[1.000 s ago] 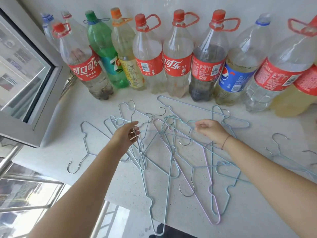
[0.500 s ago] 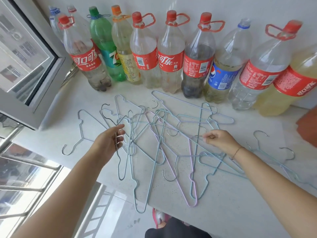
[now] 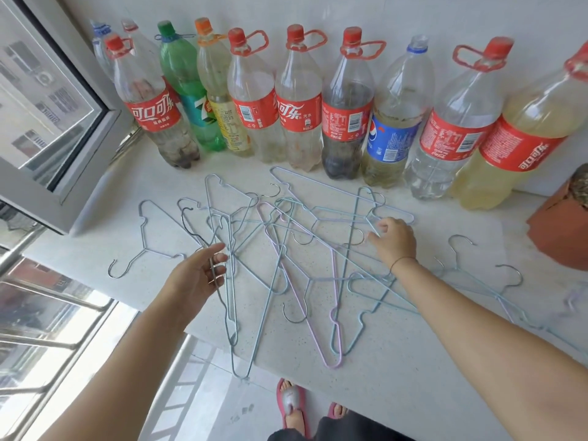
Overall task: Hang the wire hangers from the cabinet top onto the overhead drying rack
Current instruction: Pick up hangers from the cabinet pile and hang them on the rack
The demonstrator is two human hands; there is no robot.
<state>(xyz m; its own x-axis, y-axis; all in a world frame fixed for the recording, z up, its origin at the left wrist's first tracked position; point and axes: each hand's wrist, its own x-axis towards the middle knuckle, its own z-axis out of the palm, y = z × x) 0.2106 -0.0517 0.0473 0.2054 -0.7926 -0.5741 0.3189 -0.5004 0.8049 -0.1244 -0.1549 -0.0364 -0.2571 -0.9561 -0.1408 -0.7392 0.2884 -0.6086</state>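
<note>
A tangle of thin wire hangers [image 3: 283,249], pale blue with one pink, lies spread on the white speckled cabinet top [image 3: 397,361]. My left hand [image 3: 197,275] is at the left side of the pile with its fingers curled around the wire of a blue hanger [image 3: 227,300] that reaches over the front edge. My right hand [image 3: 393,238] rests on the right side of the pile, fingertips pinching a wire near a hook. One hanger [image 3: 149,237] lies apart at the left, and a few more hangers [image 3: 486,281] lie at the right. The overhead drying rack is out of view.
A row of large plastic drink bottles [image 3: 299,100] stands along the back wall. An open window frame [image 3: 63,148] juts in at the left. A reddish-brown object [image 3: 563,221] sits at the right edge. Below the front edge are the floor and my feet in pink slippers [image 3: 291,405].
My left hand has drawn its hanger back toward the front edge. My right hand has shifted rightward on the pile. The camera has tilted down, showing floor and feet.
</note>
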